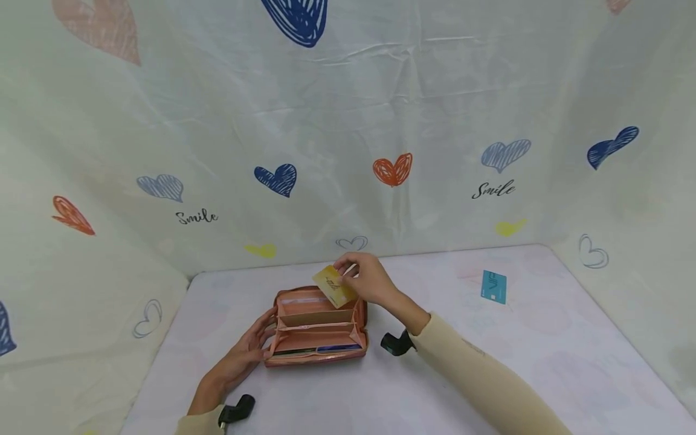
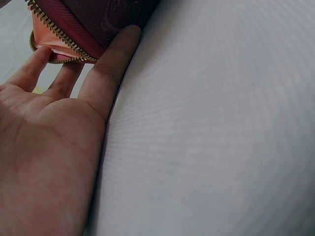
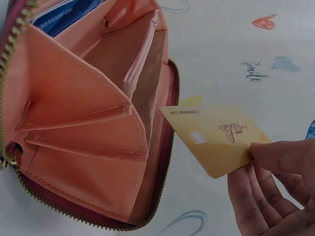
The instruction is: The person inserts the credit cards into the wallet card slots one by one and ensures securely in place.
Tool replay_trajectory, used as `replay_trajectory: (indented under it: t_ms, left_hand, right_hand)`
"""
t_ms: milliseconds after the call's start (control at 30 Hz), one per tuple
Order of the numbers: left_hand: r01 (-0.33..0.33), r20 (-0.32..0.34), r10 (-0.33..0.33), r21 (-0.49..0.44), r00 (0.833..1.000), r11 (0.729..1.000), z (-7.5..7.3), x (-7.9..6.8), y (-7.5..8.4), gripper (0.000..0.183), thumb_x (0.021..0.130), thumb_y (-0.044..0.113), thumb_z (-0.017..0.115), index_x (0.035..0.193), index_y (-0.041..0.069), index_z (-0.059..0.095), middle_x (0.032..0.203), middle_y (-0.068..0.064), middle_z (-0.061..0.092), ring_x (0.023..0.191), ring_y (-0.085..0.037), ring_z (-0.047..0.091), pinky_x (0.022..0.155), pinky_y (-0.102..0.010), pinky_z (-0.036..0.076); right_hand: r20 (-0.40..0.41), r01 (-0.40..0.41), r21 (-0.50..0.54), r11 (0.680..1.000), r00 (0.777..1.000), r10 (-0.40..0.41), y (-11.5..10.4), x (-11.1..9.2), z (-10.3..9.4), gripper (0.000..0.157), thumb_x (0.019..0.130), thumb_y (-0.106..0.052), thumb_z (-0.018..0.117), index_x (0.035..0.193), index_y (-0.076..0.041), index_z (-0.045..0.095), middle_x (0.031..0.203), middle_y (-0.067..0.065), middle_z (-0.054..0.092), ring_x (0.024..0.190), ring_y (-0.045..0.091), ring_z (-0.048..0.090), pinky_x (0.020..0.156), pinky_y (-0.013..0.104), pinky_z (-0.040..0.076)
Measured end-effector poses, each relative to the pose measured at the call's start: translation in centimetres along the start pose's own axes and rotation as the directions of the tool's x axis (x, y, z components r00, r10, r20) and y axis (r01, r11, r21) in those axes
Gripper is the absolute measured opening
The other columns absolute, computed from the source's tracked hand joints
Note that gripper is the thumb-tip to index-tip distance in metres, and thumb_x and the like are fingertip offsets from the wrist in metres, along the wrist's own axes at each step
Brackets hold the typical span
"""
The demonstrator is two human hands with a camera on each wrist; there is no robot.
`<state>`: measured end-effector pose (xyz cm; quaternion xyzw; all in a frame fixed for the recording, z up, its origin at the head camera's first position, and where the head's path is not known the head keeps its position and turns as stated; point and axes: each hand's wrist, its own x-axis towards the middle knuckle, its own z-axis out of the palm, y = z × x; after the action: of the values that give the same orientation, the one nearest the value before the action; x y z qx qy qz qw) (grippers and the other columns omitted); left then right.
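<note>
A pink zip-around wallet (image 1: 318,327) lies unzipped and spread on the table, its lined compartments facing up. My left hand (image 1: 247,350) holds the wallet's left side; in the left wrist view its fingers (image 2: 110,66) touch the dark red cover and the zip edge. Between thumb and fingers, my right hand (image 1: 371,279) pinches a gold card (image 1: 333,286) by one edge. The card is tilted over the wallet's far right part in the head view. The right wrist view shows the gold card (image 3: 216,135) beside the fanned compartments.
Blue and dark cards (image 1: 338,348) sit in slots along the wallet's near side. A teal VIP card (image 1: 493,287) lies apart on the white table (image 1: 435,386), toward the right. Behind the table hangs a pale heart-printed cloth (image 1: 337,121).
</note>
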<state>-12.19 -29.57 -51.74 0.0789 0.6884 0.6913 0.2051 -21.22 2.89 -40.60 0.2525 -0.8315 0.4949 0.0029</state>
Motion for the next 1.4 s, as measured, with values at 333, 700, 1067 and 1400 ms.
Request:
replay_trajectory:
  t_ms: [333,700,1067,1400]
  left_hand:
    - [-0.009,0.014,0.009,0.0,1.0,1.0,0.0,0.0,0.1,0.098,0.094,0.007,0.066,0.17,0.009,0.005,0.172,-0.017,0.004,0.136,-0.002,0.043,0.107,-0.021,0.042]
    - [0.018,0.0,-0.018,0.0,1.0,1.0,0.1,-0.1,0.0,0.097,0.095,0.007,0.065,0.171,0.012,0.004,0.174,-0.016,0.003,0.137,-0.004,0.04,0.107,-0.02,0.042]
    - [0.005,0.006,-0.005,0.0,1.0,1.0,-0.1,0.0,-0.3,0.099,0.094,0.007,0.066,0.171,0.01,0.003,0.174,-0.017,0.002,0.135,0.002,0.042,0.107,-0.019,0.042]
    - [0.006,0.008,-0.006,-0.009,1.0,1.0,0.0,-0.1,0.0,0.099,0.094,0.006,0.065,0.17,0.009,0.002,0.174,-0.018,0.001,0.135,0.002,0.042,0.106,-0.019,0.042]
  right_hand:
    - [0.11,0.114,-0.091,0.989,0.989,-0.104,-1.0,2.1,1.6,0.016,0.093,0.006,0.072,0.107,-0.002,0.076,0.101,0.01,0.074,0.084,0.019,0.069,0.074,0.024,0.056]
    - [0.215,0.201,-0.173,0.964,0.963,-0.162,-1.1,3.8,3.5,0.018,0.093,0.009,0.072,0.105,-0.004,0.075,0.099,0.008,0.074,0.089,0.019,0.07,0.08,0.028,0.057]
    - [0.257,0.19,-0.2,0.961,0.957,-0.136,-1.3,4.0,4.3,0.019,0.094,0.008,0.072,0.107,-0.005,0.073,0.1,0.006,0.072,0.094,0.019,0.067,0.08,0.026,0.054]
    - [0.302,0.223,-0.242,0.944,0.942,-0.145,-1.5,4.1,4.8,0.018,0.095,0.006,0.072,0.109,-0.005,0.072,0.103,0.005,0.072,0.096,0.016,0.066,0.08,0.023,0.053]
